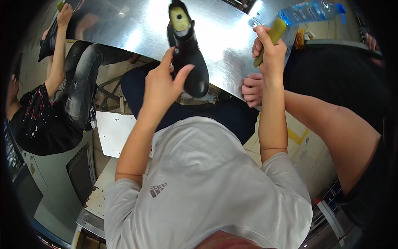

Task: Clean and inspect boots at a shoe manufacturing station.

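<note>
A black shoe [191,68] lies on the metal table with its rounded toe toward me, over the near edge. A yellow-green shoe last [179,18] with a dark hole shows in its opening. My left hand [162,85] is at the shoe's left side, index finger by its edge and thumb stretched over the upper. Its fingers are apart; whether they touch the leather I cannot tell. To the right, my right hand [270,52] is raised above the table, wrapped round an olive-green oblong bar [277,32] with rounded ends.
The shiny metal table [226,45] spans the front. A clear blue-tinted bottle [309,12] lies at the far right. Close to my right arm, a co-worker's closed hand [252,89] rests at the table's edge. Another person [45,112] sits at the left, near a white board [114,133].
</note>
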`<state>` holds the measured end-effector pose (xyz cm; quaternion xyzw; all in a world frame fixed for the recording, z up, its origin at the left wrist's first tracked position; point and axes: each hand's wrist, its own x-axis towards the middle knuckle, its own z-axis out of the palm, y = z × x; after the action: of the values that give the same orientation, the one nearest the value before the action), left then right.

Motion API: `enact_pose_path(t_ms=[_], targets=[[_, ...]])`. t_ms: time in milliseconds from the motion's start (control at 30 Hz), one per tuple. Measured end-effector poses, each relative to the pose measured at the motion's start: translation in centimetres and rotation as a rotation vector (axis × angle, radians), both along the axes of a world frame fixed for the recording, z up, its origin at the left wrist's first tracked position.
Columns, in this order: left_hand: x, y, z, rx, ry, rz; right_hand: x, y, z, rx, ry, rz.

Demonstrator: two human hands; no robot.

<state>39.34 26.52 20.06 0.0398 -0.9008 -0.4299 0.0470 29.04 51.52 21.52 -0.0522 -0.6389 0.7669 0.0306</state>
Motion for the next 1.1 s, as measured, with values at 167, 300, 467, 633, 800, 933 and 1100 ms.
enact_pose_path(t_ms=[167,300,467,633,800,933,1100], targets=[[-0.1,-2.7,2.4,-0.144,0.455,-0.548,1.1,2.1,-1.0,0.013,-0.081,-0.031],[-2.9,0.1,3.9,-0.802,0.326,-1.088,1.1,1.2,-0.3,-0.009,-0.064,0.065],[-7.0,1.9,1.1,-0.997,0.249,-0.921,0.8,1.8,-0.5,-0.015,-0.003,0.052],[-10.4,5.6,0.1,-1.103,0.258,-0.562,-0.2,0.8,-3.0,-0.352,-0.114,-0.191],[-10.2,6.1,0.6,-1.158,0.209,-0.534,-0.6,-2.7,-5.5,-0.597,-0.119,-0.347],[-10.0,5.8,-0.4,-1.107,0.376,-0.539,-0.6,-4.6,-6.2,-0.706,-0.090,-0.394],[-10.2,5.3,-0.9,-1.048,0.419,-0.531,-1.5,-6.1,-6.2,-0.690,-0.126,-0.497]])
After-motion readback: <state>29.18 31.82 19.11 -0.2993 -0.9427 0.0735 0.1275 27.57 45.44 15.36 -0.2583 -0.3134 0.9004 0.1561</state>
